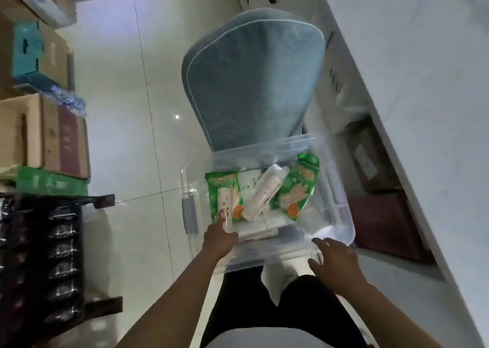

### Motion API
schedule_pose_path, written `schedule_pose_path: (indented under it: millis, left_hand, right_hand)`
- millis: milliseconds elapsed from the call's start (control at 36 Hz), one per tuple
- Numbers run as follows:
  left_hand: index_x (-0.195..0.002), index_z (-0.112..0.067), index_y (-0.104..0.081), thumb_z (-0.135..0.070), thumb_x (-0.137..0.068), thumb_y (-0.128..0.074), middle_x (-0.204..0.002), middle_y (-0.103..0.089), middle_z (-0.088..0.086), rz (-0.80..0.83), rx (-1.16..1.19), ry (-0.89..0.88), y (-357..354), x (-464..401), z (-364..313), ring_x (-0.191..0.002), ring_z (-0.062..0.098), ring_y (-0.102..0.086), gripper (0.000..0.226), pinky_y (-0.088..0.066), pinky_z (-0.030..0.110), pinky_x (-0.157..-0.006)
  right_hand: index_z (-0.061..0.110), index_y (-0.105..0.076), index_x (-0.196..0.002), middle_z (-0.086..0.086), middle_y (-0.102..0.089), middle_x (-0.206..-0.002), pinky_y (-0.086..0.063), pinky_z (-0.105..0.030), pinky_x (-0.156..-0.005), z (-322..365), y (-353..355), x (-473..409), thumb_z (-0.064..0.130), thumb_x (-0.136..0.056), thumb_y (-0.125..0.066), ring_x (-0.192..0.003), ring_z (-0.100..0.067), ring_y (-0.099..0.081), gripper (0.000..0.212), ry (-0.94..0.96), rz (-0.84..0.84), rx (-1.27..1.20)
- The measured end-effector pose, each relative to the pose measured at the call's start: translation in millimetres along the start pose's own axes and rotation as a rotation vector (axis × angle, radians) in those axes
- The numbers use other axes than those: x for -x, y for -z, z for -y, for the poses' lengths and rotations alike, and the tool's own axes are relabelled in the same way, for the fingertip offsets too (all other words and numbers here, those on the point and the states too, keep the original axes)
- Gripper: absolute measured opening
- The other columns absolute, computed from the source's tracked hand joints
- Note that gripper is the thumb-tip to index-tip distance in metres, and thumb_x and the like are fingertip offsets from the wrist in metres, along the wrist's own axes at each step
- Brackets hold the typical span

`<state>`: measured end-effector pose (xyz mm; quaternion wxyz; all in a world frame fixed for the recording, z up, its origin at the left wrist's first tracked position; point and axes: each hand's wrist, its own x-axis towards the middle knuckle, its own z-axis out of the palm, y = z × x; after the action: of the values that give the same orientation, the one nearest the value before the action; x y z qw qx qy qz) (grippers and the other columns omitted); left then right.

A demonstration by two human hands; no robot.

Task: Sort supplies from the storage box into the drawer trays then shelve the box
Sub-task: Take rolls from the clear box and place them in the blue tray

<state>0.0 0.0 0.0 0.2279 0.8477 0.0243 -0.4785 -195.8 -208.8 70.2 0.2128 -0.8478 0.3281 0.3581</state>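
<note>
A clear plastic storage box [341, 210] rests on the seat of a blue-grey padded chair [254, 83]. Inside lie two green packets, one at the left [222, 189] and one at the right [299, 189], with a white bottle [264, 191] slanted between them over flat white packs [262, 228]. My left hand [219, 239] reaches over the box's near left rim, one finger stretched onto the left green packet; its other fingers are hidden. My right hand [336, 260] hovers at the near right rim, fingers spread and holding nothing.
A white cabinet top [423, 83] runs along the right, with a dark open compartment [383, 202] below it beside the box. Stacked cardboard boxes [53, 136] and a dark rack of packets [53, 255] line the left. Pale floor tiles [127, 109] lie between.
</note>
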Motion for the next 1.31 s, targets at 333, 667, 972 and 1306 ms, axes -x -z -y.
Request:
schedule_pose_path:
  millis: [333, 667, 972, 1306]
  left_hand:
    - [-0.138, -0.012, -0.05, -0.035, -0.08, -0.077, -0.132, -0.061, 0.014, -0.109, 0.239, 0.152, -25.2, -95.0, -19.5, -0.117, 0.033, -0.059, 0.068, -0.049, 0.043, -0.101]
    - [-0.154, -0.012, -0.024, -0.009, -0.092, -0.063, -0.147, -0.043, 0.019, -0.248, 0.091, 0.222, -44.1, -121.4, -12.1, -0.133, 0.041, -0.045, 0.073, -0.041, 0.053, -0.109]
    - [-0.141, -0.011, -0.042, -0.008, -0.083, -0.075, -0.13, -0.057, 0.014, -0.314, 0.352, 0.001, -19.9, -72.7, -41.7, -0.116, 0.034, -0.058, 0.066, -0.049, 0.038, -0.086]
    - [-0.142, -0.023, -0.048, 0.001, -0.084, -0.074, -0.133, -0.061, 0.008, -0.206, 1.232, 0.132, -7.6, 14.4, -15.4, -0.116, 0.027, -0.063, 0.067, -0.056, 0.052, -0.091]
  right_hand:
    - [0.032, -0.022, -0.153, 0.0, -0.016, -0.164, -0.013, -0.045, -0.118, 3.9, -37.4, -13.0, 0.05, -0.095, -0.039, -0.151, -0.026, -0.006, 0.063, -0.074, 0.083, 0.108]
    - [0.038, -0.036, -0.145, 0.011, -0.03, -0.157, -0.016, -0.044, -0.117, -9.2, -27.6, -20.0, 0.044, -0.094, -0.044, -0.149, -0.02, -0.013, 0.051, -0.036, 0.093, 0.012]
    - [0.034, -0.054, -0.133, 0.011, -0.058, -0.136, -0.025, -0.042, -0.111, -12.3, 6.6, -40.6, 0.042, -0.092, -0.043, -0.131, -0.016, -0.042, 0.042, 0.004, 0.143, 0.047]
    - [0.022, -0.049, -0.135, -0.008, -0.056, -0.134, -0.041, -0.044, -0.101, 49.0, 37.3, -137.2, 0.038, -0.083, -0.06, -0.122, -0.031, -0.05, 0.055, 0.259, 0.155, 0.26]
